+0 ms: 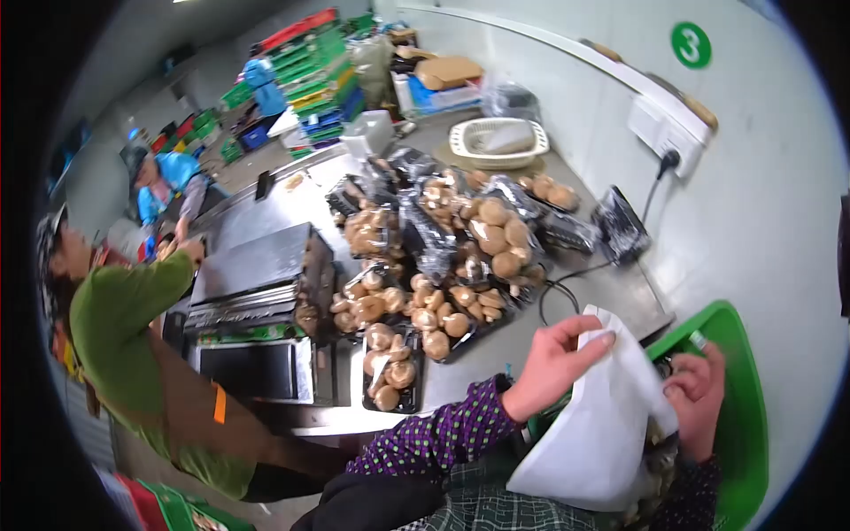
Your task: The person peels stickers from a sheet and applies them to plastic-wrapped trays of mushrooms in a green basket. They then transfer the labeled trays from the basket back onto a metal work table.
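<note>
My left hand (560,365) is closed, pinching the top edge of a white sheet (589,442), paper or a thin bag. The sheet hangs down in front of my lap. My right hand (697,400) is at the sheet's right edge with its fingers curled; I cannot fully see what it grips there. A small pale object (698,340) shows at its fingertips, too small to name. Beside and below my right hand stands a green bin (751,403), its contents mostly hidden by the sheet and hand.
Film-wrapped mushroom trays (434,230) are piled on the metal table (252,211). One mushroom tray (390,370) lies near its front edge. A wrapping machine (257,265) stands left, beside a co-worker in a green top (124,310). A white basket (498,142) sits behind.
</note>
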Demonstrator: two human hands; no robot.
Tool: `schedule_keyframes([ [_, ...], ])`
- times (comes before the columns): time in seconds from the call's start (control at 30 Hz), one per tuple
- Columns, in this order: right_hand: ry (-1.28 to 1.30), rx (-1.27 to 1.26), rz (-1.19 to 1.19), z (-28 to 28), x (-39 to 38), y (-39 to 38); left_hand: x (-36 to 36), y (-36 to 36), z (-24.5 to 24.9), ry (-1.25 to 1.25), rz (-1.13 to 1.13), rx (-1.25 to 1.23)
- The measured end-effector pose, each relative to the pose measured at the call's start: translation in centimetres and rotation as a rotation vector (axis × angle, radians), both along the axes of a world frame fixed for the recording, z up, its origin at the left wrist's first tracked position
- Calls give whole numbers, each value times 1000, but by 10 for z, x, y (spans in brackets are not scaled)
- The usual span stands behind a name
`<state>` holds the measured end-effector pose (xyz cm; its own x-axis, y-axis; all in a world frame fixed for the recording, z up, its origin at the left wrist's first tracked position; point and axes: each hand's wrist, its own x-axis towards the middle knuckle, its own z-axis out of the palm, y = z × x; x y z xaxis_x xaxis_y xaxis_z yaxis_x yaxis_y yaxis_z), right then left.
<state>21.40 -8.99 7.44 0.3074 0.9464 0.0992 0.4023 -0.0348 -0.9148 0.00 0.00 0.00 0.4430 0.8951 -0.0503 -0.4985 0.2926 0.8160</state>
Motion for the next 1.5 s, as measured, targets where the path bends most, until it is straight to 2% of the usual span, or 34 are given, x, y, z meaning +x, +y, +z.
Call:
schedule_keyframes([
  [0.03,182,-45,16,-4,-7,11,1,-2,-3,75,81,26],
  [0.07,227,-41,-12,-6,-16,25,-3,-9,3,30,62,86],
  [0.1,381,70,33,-27,-102,29,-82,-19,3,320,162,511],
  [0.17,459,251,107,-16,-136,31,-89,-60,9,421,150,642],
  [0.23,467,147,239,-19,-150,26,-92,-90,5,471,167,611],
  [0.27,232,347,347,-30,-158,26,-96,-99,-5,497,211,505],
  [0.3,-1,543,468,-42,-165,25,-102,-102,-19,381,333,451],
  [0.33,-171,531,528,-51,-161,23,-115,-106,-19,201,343,229],
  [0.37,-175,492,600,-59,-168,20,-134,-111,-16,9,349,11],
  [0.43,-12,348,770,-70,-189,16,-160,-127,-7,-130,459,-34],
  [0.47,210,173,830,-72,-206,8,-169,-139,-10,-97,463,-42],
  [0.5,214,142,847,-70,-217,6,-171,-151,-14,-100,485,-70],
  [0.57,270,32,883,-66,-232,-1,-174,-173,-20,24,615,164],
  [0.6,264,96,946,-68,-234,-8,-177,-183,-21,-26,545,53],
  [0.63,262,83,949,-67,-241,-15,-174,-191,-29,244,671,285],
  [0.7,362,-126,918,-60,-259,-25,-175,-202,-27,496,817,575],
  [0.77,429,-140,868,-52,-273,-33,-171,-204,-20,573,917,637],
  [0.83,476,-3,815,-51,-288,-38,-175,-206,-18,669,1027,692],
  [0.9,446,-1,862,-52,-300,-39,-191,-205,-16,930,1064,872],
  [0.97,365,11,945,-60,-311,-41,-207,-207,-32,994,1125,910],
  [1.0,262,-19,1012,-60,-314,-45,-215,-212,-46,985,1072,789],
  [1.03,140,61,1049,-69,-315,-45,-226,-219,-61,975,1019,669],
  [1.17,20,142,1003,-81,-307,-27,-248,-307,-144,1229,418,196],
  [1.23,-5,221,969,-91,-302,-14,-247,-350,-179,1163,92,-111],
  [1.3,-49,276,961,-94,-301,-10,-239,-372,-199,1081,115,-122],
  [1.33,-74,282,961,-98,-299,-8,-248,-362,-167,1031,-10,-256],
  [1.37,-69,296,971,-105,-295,-5,-259,-353,-168,823,-100,-282],
  [1.43,-168,268,898,-116,-287,5,-254,-343,-182,653,-97,-183],
  [1.5,-219,301,805,-124,-279,14,-257,-338,-165,1062,-302,24],
])
